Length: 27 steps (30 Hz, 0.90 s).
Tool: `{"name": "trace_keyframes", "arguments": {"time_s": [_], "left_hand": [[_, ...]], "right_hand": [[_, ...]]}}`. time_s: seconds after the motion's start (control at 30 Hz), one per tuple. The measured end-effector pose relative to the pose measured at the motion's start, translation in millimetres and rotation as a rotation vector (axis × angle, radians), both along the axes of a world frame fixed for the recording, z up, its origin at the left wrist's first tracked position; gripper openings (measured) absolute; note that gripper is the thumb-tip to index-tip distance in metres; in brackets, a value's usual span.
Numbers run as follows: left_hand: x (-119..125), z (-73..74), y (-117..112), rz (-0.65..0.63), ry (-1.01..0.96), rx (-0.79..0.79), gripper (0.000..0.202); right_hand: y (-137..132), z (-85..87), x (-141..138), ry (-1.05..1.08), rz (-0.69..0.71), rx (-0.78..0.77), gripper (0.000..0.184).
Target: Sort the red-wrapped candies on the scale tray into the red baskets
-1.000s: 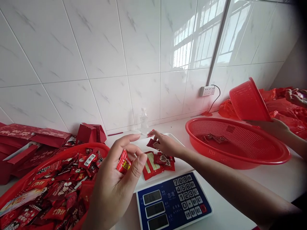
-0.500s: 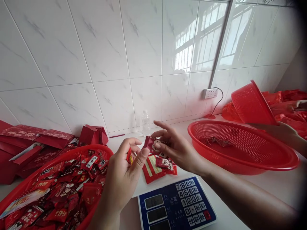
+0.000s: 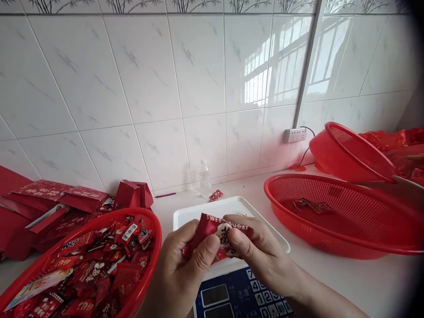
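Observation:
A dark red candy packet [image 3: 207, 232] lettered "SWEET SUGAR" is pinched between my two hands at the centre. My left hand [image 3: 183, 263] is closed on its left side, thumb on the front. Closed on its right side is my right hand [image 3: 265, 251], thumb beside the pale printed circle. More red wrappers show beneath it, partly covered by my fingers. Both hands are above the white tray [image 3: 194, 213] of a digital scale with a blue keypad panel [image 3: 243, 300]. To the left stands a red basket [image 3: 156, 234] full of wrapped candies [image 3: 94, 269].
An oval red basket [image 3: 294, 238] with a few packets stands right. Behind it another red basket [image 3: 351, 152] tilts near a co-worker's blurred hand [image 3: 414, 162]. A clear bottle [image 3: 205, 180] and a red packet [image 3: 216, 195] lie near the wall. Red boxes [image 3: 86, 194] are piled left.
My hands have come together and closed around the packet, nearer to me. The packets under my hands are no longer seen on the tray. The view has tipped up; the tilted basket has turned.

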<state>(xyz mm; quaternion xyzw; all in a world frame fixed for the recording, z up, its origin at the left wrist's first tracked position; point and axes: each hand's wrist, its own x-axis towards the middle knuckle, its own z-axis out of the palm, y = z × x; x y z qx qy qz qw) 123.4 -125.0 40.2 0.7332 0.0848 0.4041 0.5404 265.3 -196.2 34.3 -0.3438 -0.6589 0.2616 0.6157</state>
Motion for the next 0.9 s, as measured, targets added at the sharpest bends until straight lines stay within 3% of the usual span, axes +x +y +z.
{"name": "trace_keyframes", "arguments": {"time_s": [0.27, 0.6, 0.7, 0.8, 0.9], "left_hand": [[7.0, -14.2, 7.7, -0.055, 0.051, -0.092, 0.045], [16.5, -26.2, 3.4, 0.010, -0.040, -0.163, 0.039], [19.1, -26.8, 4.2, 0.062, -0.058, -0.184, 0.041], [20.6, -21.8, 2.2, 0.088, -0.076, -0.191, 0.042], [21.5, -14.2, -3.4, 0.076, -0.027, -0.183, 0.037]], "right_hand": [[0.8, -4.8, 7.1, -0.080, -0.047, -0.007, 0.044], [2.8, -6.9, 15.5, 0.002, 0.113, -0.016, 0.053], [-0.1, -7.1, 20.8, -0.070, 0.023, 0.024, 0.055], [-3.0, -8.0, 24.6, -0.114, -0.135, 0.028, 0.043], [-3.0, -8.2, 24.5, -0.162, -0.200, 0.037, 0.040]]}}
